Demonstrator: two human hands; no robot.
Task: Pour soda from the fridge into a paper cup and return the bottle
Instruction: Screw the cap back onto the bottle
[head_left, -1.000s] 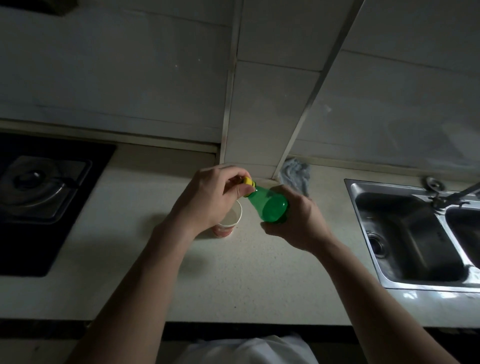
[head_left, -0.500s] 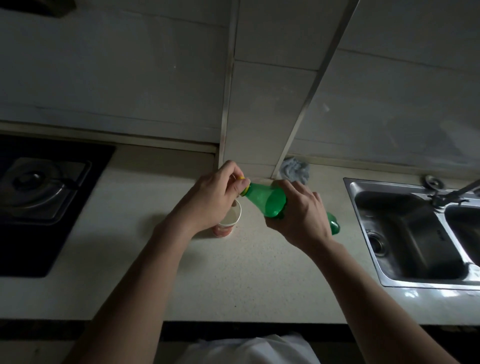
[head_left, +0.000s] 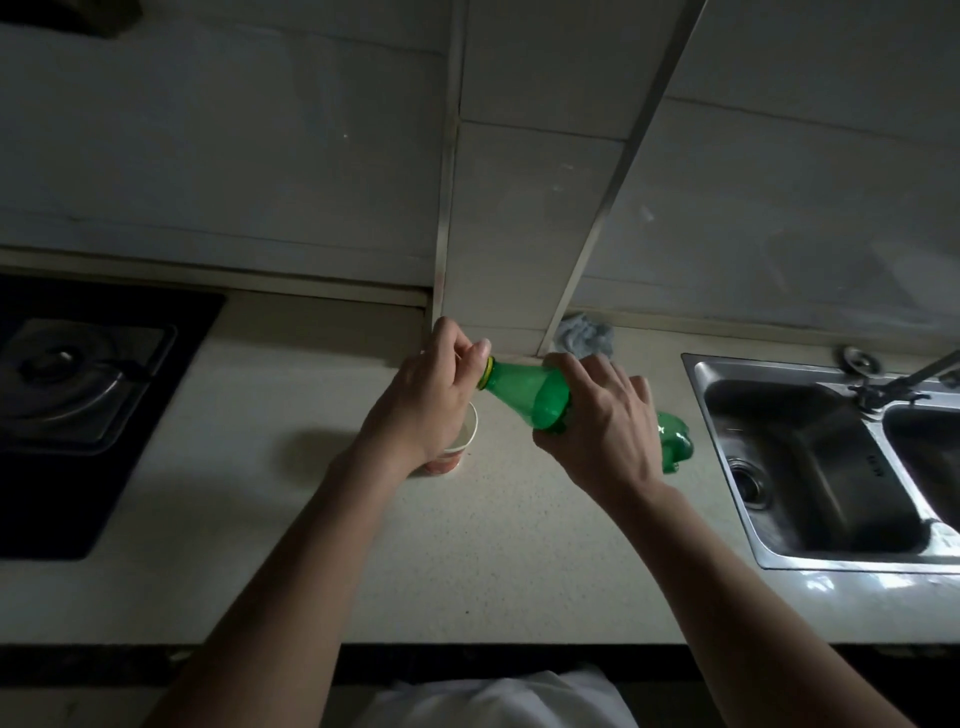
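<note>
Pretty dim here. The right hand (head_left: 597, 431) is wrapped round the middle of the green bottle (head_left: 524, 392), which is held almost flat above the counter (head_left: 311, 545), its bottom poking out behind the hand. The left hand (head_left: 431, 400) has its fingers bunched over the bottle's mouth, likely on the cap, but they cover it. The paper cup (head_left: 464, 441) stands on the counter, mostly hidden under the left hand.

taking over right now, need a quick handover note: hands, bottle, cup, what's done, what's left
Left hand pinches the cap end of the bottle. Right hand grips its body.
The bottle lies nearly level, neck over the cup on the counter.
Done: bottle fetched, cup set out.
Left: probably uncap, pour, recap, return it to the fridge. No soda is seen flowing.
</note>
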